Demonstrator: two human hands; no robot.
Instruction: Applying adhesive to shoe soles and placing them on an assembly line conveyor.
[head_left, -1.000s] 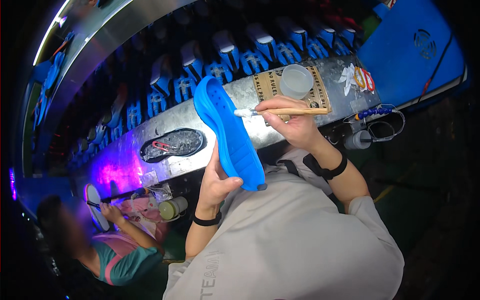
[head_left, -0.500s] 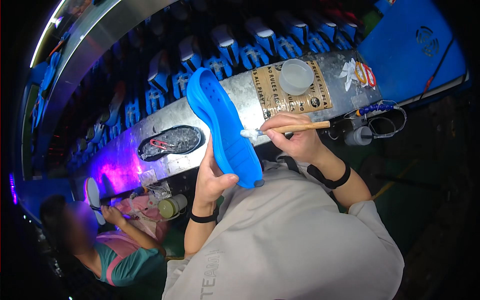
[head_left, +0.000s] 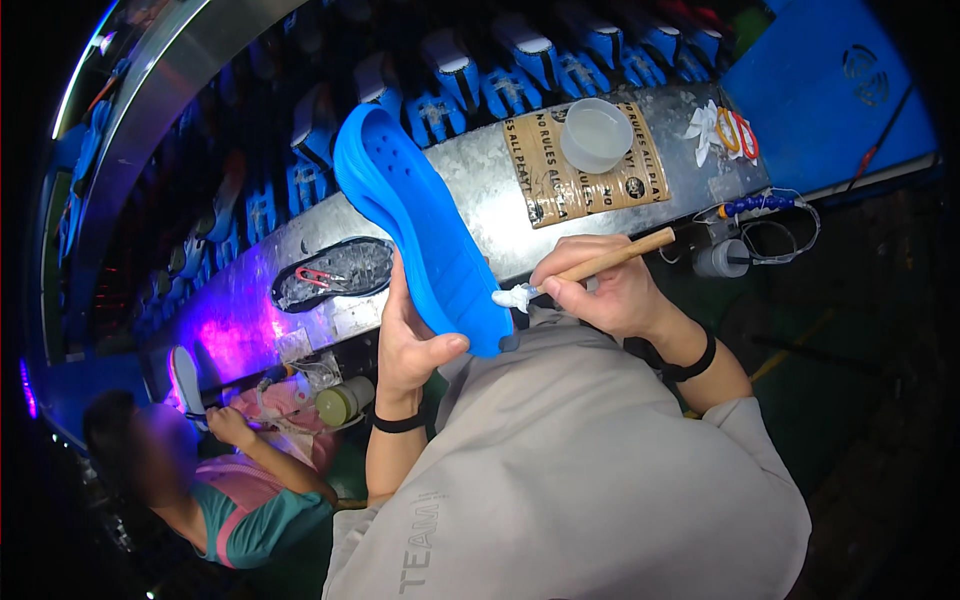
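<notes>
My left hand (head_left: 412, 340) grips a blue shoe sole (head_left: 425, 225) from beneath and along its left side, with the thumb near the heel. The sole is tilted, its hollow inner face turned up and its toe pointing to the far left. In my right hand (head_left: 605, 290) is a brush (head_left: 618, 254) with a wooden handle. Its white-coated tip touches the sole's right edge near the heel. A translucent tub (head_left: 597, 136) stands on a piece of printed brown cardboard (head_left: 540, 180) beyond my right hand.
On the metal bench (head_left: 470, 160) lie a dark insole-shaped pad (head_left: 345, 268) with a red clip and orange-and-red-handled scissors (head_left: 738, 133). Rows of blue shoe holders (head_left: 512, 90) line the back. At lower left a co-worker (head_left: 250, 490) handles a pale sole (head_left: 185, 380).
The sole and my left hand have shifted left and slightly away. The brush tip has moved along the sole's right edge toward the heel, and its handle now tilts more upward.
</notes>
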